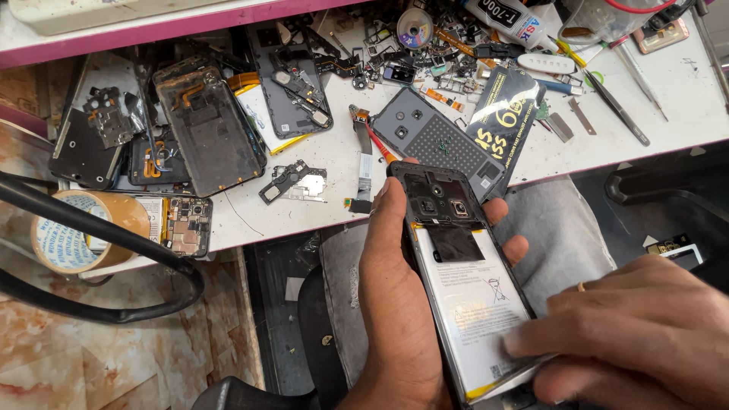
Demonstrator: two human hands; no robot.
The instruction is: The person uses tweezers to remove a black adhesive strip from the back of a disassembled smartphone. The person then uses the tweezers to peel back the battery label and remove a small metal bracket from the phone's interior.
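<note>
A white desk (319, 205) strewn with phone shells, boards and tweezers above a marbled floor.
The left hand (399, 304) grips an opened phone (456, 258) over the lap, below the desk edge; the right hand (638, 334), fingers curled, presses its pale battery (474, 304) near the lower end.

right hand (638, 334) blurred, phone's (463, 281) bottom hidden

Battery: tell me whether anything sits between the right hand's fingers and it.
Nothing visible does. The right hand already has its fingertips on the white battery, near the lower end, inside the opened phone that the left hand holds.
</note>
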